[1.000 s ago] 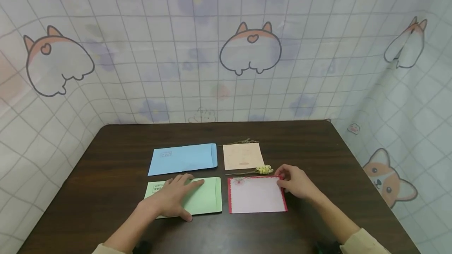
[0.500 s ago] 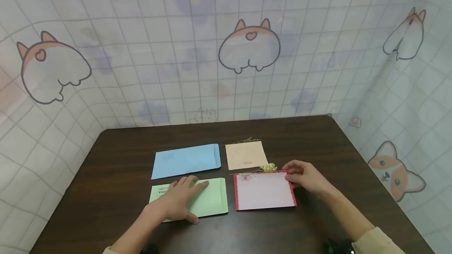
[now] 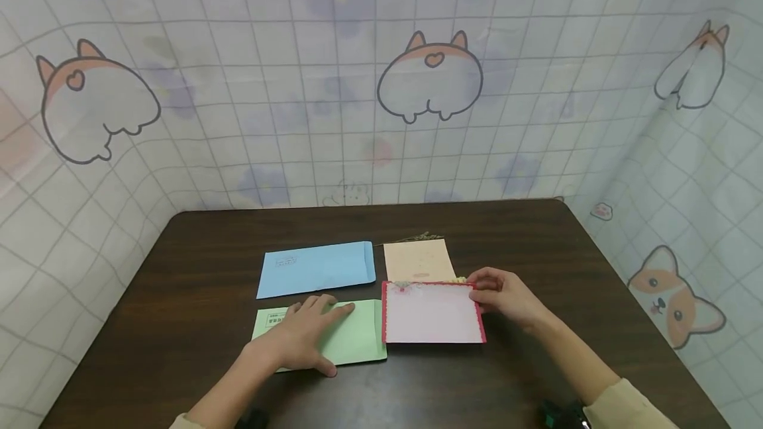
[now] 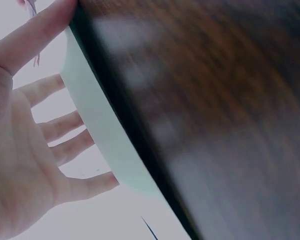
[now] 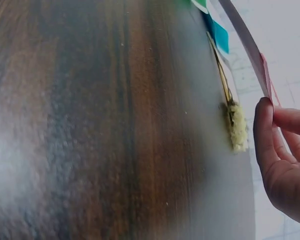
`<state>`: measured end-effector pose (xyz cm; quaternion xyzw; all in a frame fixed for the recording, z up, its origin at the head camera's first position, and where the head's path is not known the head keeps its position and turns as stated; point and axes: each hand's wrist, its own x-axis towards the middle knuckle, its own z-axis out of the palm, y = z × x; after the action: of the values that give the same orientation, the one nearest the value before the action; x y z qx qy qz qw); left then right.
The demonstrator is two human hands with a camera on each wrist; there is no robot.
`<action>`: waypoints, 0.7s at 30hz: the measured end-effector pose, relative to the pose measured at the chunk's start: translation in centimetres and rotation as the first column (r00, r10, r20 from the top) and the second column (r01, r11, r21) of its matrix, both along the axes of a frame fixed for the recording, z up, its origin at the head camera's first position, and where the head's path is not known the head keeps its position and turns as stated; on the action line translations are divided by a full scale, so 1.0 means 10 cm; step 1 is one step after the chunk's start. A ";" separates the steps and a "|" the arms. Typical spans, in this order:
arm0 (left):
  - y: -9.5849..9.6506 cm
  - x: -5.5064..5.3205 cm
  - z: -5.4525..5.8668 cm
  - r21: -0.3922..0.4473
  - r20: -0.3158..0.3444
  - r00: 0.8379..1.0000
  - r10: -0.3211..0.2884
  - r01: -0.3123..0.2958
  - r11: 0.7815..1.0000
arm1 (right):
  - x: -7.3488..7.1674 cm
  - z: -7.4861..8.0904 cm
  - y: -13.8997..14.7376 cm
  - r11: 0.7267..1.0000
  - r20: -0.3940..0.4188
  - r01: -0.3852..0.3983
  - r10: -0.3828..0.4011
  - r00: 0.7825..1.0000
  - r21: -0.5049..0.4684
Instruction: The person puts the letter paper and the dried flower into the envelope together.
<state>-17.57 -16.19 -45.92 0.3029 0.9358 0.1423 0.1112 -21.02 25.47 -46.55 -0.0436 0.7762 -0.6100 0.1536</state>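
My right hand (image 3: pixel 507 296) pinches the top right corner of a white card with a red scalloped border (image 3: pixel 435 313). In the right wrist view the card (image 5: pixel 247 42) is raised off the table, thumb and fingers on either side of its edge. Its left edge overlaps the right end of a green envelope (image 3: pixel 352 333) in the head view. On that envelope rests my left hand (image 3: pixel 304 333), fingers spread and thumb at the near edge. The left wrist view shows the spread fingers along the envelope (image 4: pixel 102 120). A dried yellow flower sprig (image 5: pixel 236 125) lies beneath the card, mostly hidden from the head view.
Behind the green envelope lies a blue envelope (image 3: pixel 316 270). A beige card or envelope (image 3: pixel 417 260) is to its right, with a thin dried sprig (image 3: pixel 423 237) along its far edge. All lie on a dark wooden table (image 3: pixel 507 230) before a patterned curtain (image 3: pixel 286 85).
The red-bordered card has come up off the table in my right hand and shifted left, over the yellow sprig and the green envelope's end. My left hand stays on the green envelope.
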 end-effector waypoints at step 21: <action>-0.01 0.01 0.04 -0.016 0.007 1.000 0.003 -0.003 1.000 | 0.01 -0.07 -0.09 0.994 0.008 -0.100 0.100 0.995 0.041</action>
<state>-17.46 -16.29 -45.53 0.3002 0.9368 0.1362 0.1168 -20.93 24.60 -47.23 -0.0776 0.7849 -0.5856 0.1872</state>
